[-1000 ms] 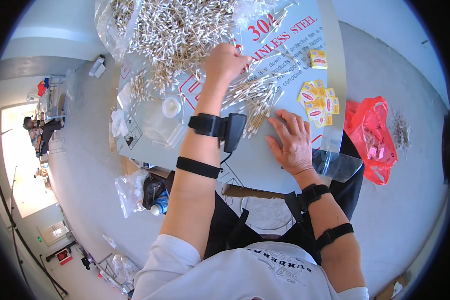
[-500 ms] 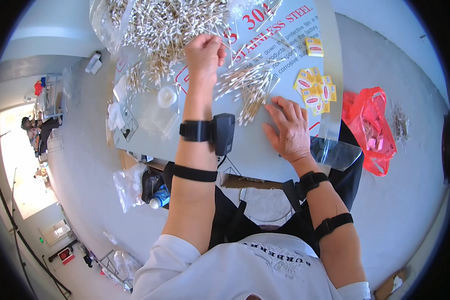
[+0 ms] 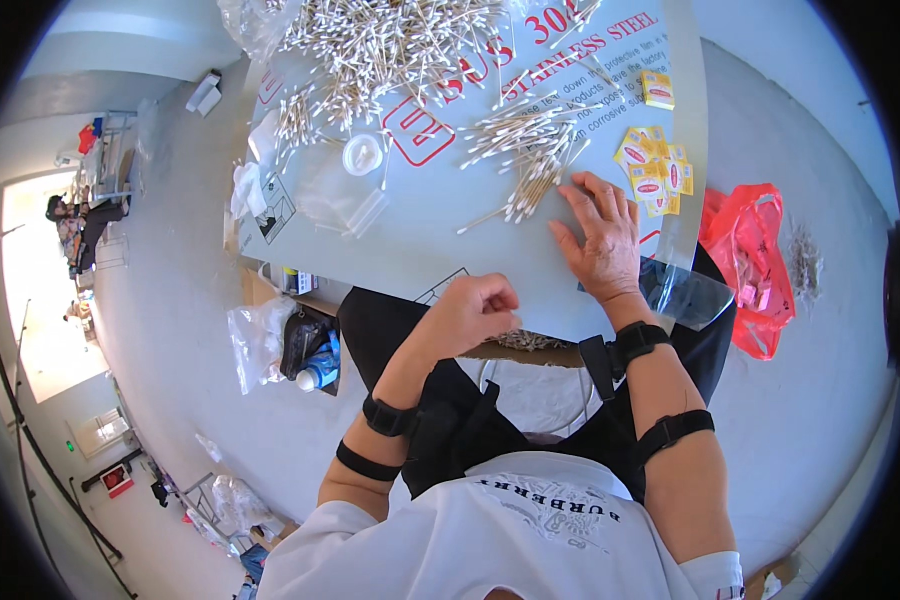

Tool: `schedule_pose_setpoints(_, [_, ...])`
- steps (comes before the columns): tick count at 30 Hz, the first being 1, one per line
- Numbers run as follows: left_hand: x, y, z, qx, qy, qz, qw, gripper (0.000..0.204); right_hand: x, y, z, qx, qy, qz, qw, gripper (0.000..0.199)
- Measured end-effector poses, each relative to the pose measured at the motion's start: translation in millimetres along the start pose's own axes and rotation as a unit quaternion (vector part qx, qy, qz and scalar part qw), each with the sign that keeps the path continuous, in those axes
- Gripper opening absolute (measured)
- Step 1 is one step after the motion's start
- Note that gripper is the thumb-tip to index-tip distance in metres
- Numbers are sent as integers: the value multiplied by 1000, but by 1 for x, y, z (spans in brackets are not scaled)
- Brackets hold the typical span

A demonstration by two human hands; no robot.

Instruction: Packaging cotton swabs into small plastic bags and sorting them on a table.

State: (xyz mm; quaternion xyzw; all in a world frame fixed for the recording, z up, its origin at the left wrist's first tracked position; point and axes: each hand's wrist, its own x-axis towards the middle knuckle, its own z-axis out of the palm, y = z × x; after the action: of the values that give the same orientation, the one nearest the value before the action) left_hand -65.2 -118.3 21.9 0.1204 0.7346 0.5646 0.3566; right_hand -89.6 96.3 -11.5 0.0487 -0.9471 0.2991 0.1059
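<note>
Close to the table's front edge, my left hand (image 3: 473, 314) has its fingers curled closed; whatever is inside them, if anything, is hidden. On the table's right part, my right hand (image 3: 607, 240) rests with fingers apart, holding nothing. Its fingertips are just beside a small loose bunch of cotton swabs (image 3: 536, 172). A single cotton swab (image 3: 480, 221) sticks out to the left of that bunch. A large heap of cotton swabs (image 3: 385, 45) covers the far left of the table. Yellow-and-white small packets (image 3: 654, 175) lie overlapping to the right of my right hand.
The table (image 3: 400, 255) has a printed grey film. Nearby are a round white container (image 3: 362, 155), a clear plastic bag (image 3: 335, 200) and another yellow packet (image 3: 657, 90). A red plastic bag (image 3: 745, 260) is at right; under the table's left side are a blue bottle (image 3: 318, 368) and black pouch.
My left hand has come back from the large swab heap toward my body, to the front edge. My right hand stays by the small bunch. The whole view has shifted slightly.
</note>
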Motion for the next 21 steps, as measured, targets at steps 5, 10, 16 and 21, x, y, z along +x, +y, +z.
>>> schedule_pose_setpoints(5, [40, 12, -41, 96, 203, 21, 974, 11, 0, -1, 2, -5, 5, -1, 1000, 41])
schedule_pose_setpoints(10, [140, 46, -78, 240, 293, 150, 913, 6, 1, -1, 2, -1, 0, 0, 1000, 40])
schedule_pose_setpoints(16, [196, 57, -85, 474, 252, 100, 838, 9, 1, 0, 0, 2, -7, 6, 1000, 40])
schedule_pose_setpoints(21, [200, 65, -75, 584, 141, 93, 794, 12, -1, 4, -1, 4, -3, 8, 1000, 39])
